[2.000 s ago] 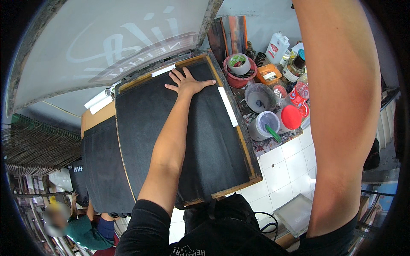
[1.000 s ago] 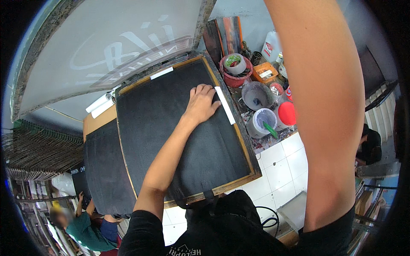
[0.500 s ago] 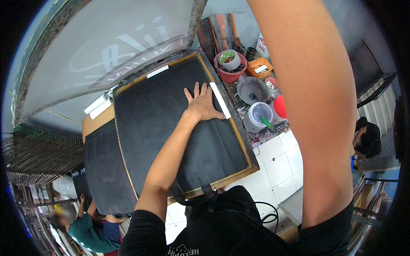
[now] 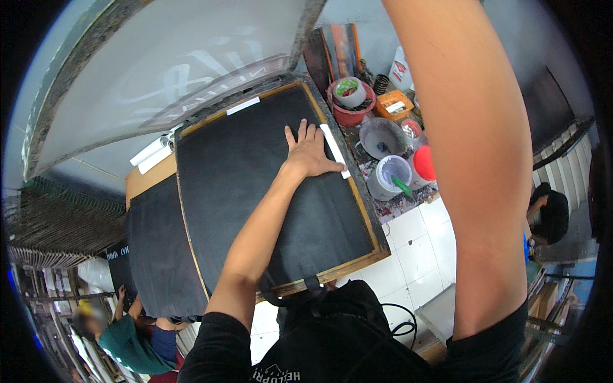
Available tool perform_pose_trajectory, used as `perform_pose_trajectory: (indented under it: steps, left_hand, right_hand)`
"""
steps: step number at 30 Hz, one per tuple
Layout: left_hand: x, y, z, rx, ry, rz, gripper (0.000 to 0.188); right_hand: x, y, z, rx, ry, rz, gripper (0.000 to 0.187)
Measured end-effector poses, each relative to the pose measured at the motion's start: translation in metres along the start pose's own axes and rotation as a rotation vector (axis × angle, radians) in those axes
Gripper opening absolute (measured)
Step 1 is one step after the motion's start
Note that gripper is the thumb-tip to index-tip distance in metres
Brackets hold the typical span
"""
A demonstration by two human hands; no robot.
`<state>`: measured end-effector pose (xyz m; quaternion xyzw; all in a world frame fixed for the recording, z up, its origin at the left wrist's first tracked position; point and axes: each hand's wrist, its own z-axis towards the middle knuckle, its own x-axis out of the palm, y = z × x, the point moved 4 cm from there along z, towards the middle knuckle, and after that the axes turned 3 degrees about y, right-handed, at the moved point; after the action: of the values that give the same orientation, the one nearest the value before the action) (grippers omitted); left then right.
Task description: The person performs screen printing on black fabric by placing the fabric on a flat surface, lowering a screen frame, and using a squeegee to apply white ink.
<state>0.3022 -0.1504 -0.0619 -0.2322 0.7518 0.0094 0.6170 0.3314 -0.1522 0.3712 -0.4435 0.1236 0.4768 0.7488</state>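
My left hand (image 4: 308, 153) lies with fingers spread on a black fabric bag (image 4: 255, 191). The bag is stretched flat over a wood-edged board, and its dark handles (image 4: 313, 284) hang off the near side. The thumb reaches a white strip (image 4: 335, 151) along the right edge; another white strip (image 4: 243, 106) marks the far edge. My right arm (image 4: 472, 159) is raised and leaves the picture at the top, so the right hand is hidden. A large framed printing screen (image 4: 147, 70) with pale lettering stands tilted up beyond the board.
To the right stand a white tub (image 4: 381, 189) with a green-handled tool, a grey bowl (image 4: 367, 142), a red basin (image 4: 348, 117) and an orange tray (image 4: 391, 96). A second black bag (image 4: 159, 242) lies left. One person (image 4: 137, 341) is at lower left, another (image 4: 550, 214) at far right.
The view has shifted a little, moving the board rightward in the picture. The raised screen's tilt looks slightly different, its lettering more flattened. My left hand stays on the bag.
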Motion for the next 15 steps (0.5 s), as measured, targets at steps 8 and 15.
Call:
perform_pose_trajectory:
  steps: [8,15]
  left_hand:
    - [-0.026,0.138,0.016,-0.359,-0.265,-0.057,0.11]
    - [-0.044,0.173,0.027,-0.45,-0.12,-0.023,0.102]
  right_hand:
    - [-0.01,0.0,-0.011,-0.027,-0.022,0.011,0.032]
    - [-0.013,-0.001,-0.012,0.073,-0.037,0.114,0.032]
